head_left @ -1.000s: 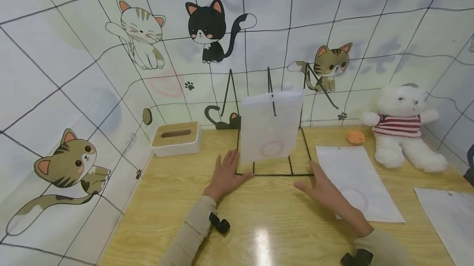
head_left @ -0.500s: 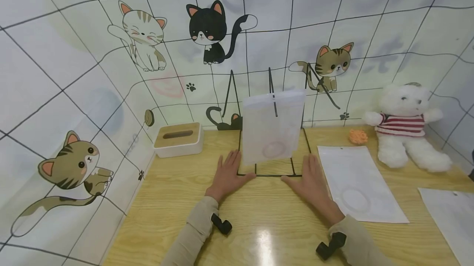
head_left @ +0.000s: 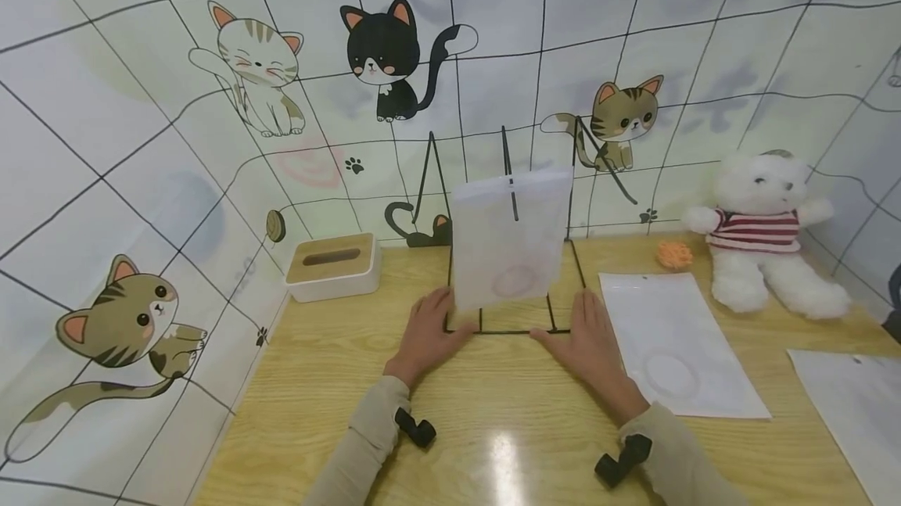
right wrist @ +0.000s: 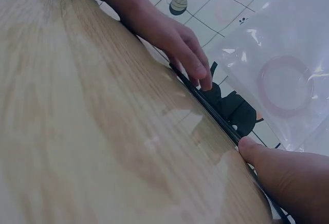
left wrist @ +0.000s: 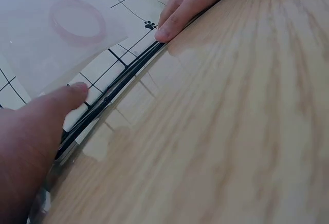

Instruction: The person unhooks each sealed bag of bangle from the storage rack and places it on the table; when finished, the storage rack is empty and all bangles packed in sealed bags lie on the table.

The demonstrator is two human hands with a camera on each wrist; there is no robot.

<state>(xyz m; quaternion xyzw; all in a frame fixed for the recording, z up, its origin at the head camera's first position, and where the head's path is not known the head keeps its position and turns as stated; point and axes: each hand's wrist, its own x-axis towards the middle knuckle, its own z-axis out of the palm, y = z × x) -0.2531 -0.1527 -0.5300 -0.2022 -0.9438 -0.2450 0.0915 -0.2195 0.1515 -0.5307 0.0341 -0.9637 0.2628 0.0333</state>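
Left hand (head_left: 425,335) and right hand (head_left: 590,340), thumbs spread from fingers, flank the rack (head_left: 510,331) near the tabletop's (head_left: 338,349) back edge; uneven pushing could shake the bag (head_left: 510,244) (one hook (head_left: 515,205) only) loose.

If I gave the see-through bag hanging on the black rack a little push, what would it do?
The bag would likely swing, since it hangs near its top on one prong of the rack. It's probably floppy, because its plastic looks thin enough for a ring to show through. It may feel slippery, as its surface shines.
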